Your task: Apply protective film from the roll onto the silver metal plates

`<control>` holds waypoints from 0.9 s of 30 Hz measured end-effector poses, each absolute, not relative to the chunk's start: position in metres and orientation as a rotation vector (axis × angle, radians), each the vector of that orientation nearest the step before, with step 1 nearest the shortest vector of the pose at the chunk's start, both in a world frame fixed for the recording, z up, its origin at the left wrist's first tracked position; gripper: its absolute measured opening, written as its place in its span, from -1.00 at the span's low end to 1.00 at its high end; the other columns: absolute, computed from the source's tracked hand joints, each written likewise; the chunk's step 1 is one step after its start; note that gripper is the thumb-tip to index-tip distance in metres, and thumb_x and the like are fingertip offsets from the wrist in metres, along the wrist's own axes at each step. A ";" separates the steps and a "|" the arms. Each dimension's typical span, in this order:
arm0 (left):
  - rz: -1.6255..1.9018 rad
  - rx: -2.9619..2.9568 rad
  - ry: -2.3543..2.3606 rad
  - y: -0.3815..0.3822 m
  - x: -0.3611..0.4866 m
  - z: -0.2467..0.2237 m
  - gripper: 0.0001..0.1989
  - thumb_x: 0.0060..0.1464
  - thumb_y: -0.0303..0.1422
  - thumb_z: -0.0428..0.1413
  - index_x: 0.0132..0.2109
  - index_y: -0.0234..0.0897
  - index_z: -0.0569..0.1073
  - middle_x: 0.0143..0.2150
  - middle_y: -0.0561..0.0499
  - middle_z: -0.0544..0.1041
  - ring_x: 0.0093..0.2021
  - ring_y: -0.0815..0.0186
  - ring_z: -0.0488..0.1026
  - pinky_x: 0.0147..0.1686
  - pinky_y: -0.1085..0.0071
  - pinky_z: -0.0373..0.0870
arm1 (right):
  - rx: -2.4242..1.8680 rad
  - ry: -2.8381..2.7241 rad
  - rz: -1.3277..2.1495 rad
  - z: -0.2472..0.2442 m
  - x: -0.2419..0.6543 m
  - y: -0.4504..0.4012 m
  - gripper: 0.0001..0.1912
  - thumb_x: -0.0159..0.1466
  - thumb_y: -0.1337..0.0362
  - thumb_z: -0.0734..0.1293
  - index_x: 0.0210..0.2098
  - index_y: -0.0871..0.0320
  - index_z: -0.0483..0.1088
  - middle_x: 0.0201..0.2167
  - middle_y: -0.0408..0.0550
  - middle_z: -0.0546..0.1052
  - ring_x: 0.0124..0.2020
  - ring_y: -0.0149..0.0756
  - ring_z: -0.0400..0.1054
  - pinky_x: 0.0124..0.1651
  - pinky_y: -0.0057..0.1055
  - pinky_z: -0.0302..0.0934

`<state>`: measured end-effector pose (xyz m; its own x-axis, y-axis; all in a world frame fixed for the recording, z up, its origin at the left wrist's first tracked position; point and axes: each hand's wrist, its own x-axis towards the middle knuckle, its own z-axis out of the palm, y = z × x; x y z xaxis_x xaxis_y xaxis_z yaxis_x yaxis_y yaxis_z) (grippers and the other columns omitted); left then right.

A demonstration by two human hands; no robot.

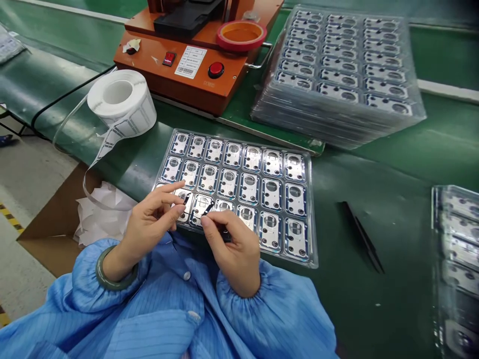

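A clear plastic tray (313, 244) lies in front of me, holding rows of silvery metal plates with dark blue edges, each with a round window and small holes. Over its near left corner, my left hand (155, 214) pinches a small black strip (186, 198) between thumb and index finger, its other fingers loosely raised. My right hand (237, 244) is beside it, thumb and forefinger closed on another small black piece (210, 206) above a plate in the near row. Both hands hide part of that row.
Black tweezers (362, 237) rest right of the tray. A label roll (121, 99) stands at left, its strip trailing down toward a cardboard box (48, 234) with paper scraps. Behind are an orange machine (179, 75), red tape (241, 36) and stacked trays (318, 112). More trays (454, 249) sit far right.
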<state>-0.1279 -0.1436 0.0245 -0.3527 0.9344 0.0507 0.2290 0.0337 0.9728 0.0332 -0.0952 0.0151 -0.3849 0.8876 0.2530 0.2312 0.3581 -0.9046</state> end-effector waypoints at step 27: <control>1.064 1.899 1.876 -0.141 -0.166 -0.001 -0.95 0.10 -0.43 0.14 -0.33 -0.26 0.50 -0.08 -0.09 0.50 -0.04 0.23 0.39 -0.05 0.21 0.36 | -1.209 -2.110 0.932 0.003 0.008 -0.091 -0.78 0.28 0.27 0.25 -0.49 0.15 0.38 -0.58 -0.19 0.43 -0.55 -0.44 0.30 -0.47 -0.47 0.06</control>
